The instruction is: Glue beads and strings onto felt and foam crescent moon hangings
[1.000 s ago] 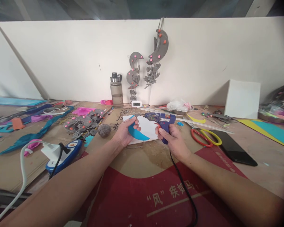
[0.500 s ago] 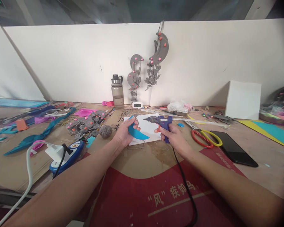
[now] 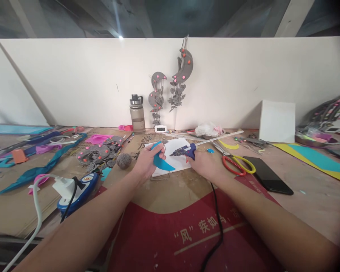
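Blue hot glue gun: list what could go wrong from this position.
1. The blue hot glue gun in the right hand points its nozzle towards the left hand, which grips the blue crescent-shaped foam piece; hot glue could burn those fingers.
2. Its black power cord trails across the right forearm and might snag.

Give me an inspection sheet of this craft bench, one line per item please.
Surface: cardboard-covered table with a red printed sheet at the near edge.
Job's things: blue crescent cutout; blue glue gun, nozzle aimed at it, over white paper.
Clutter: scissors, phone, yarn ball, grey moon pieces, water bottle.
Hands: left hand grips the cutout; right hand grips the gun.
Cables: black gun cord; white cable into power strip.
Surroundings: white partition with hanging moon mobiles.
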The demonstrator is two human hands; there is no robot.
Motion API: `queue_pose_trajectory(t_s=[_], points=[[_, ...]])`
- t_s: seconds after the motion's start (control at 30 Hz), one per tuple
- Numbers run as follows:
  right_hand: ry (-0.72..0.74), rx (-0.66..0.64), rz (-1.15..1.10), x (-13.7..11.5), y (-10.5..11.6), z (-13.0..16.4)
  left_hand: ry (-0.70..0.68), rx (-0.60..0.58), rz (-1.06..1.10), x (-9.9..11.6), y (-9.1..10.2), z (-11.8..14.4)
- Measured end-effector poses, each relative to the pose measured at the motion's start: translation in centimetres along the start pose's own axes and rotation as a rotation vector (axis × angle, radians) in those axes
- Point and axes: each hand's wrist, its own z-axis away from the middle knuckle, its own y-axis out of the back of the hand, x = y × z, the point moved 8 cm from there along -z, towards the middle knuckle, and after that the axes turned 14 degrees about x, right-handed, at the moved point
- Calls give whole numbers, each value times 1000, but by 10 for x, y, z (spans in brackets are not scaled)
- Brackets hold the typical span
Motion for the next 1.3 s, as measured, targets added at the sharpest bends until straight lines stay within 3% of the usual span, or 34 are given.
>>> queue_pose_trajectory(t_s=[0.1, 0.2, 0.3, 0.43, 0.57, 0.7, 0.9, 1.03, 1.17, 1.3], points=[[119, -22, 223, -9, 3, 3, -20, 7, -47, 4, -2, 2], [176, -42, 270, -14, 0, 5, -28, 15, -73, 8, -5, 4], [197, 33, 258, -17, 6, 4, -34, 48, -111, 10, -6, 7], [245, 188, -46, -34, 28, 1, -72, 111, -177, 12, -5, 8], [232, 186, -356, -52, 39, 0, -113, 144, -228, 12, -3, 9], [180, 111, -548, -62, 28, 4, -14, 128, -168, 2, -6, 10], [52, 199, -790, -46, 11, 15, 173, 91, -157, -9, -7, 10], [-63, 60, -989, -41, -2, 18, 148, 63, -169, -7, 5, 3], [-121, -72, -991, -42, -7, 21, 157, 99, -107, -12, 25, -4], [-18, -43, -889, -47, -1, 25, 142, 87, -78, -10, 31, -1]])
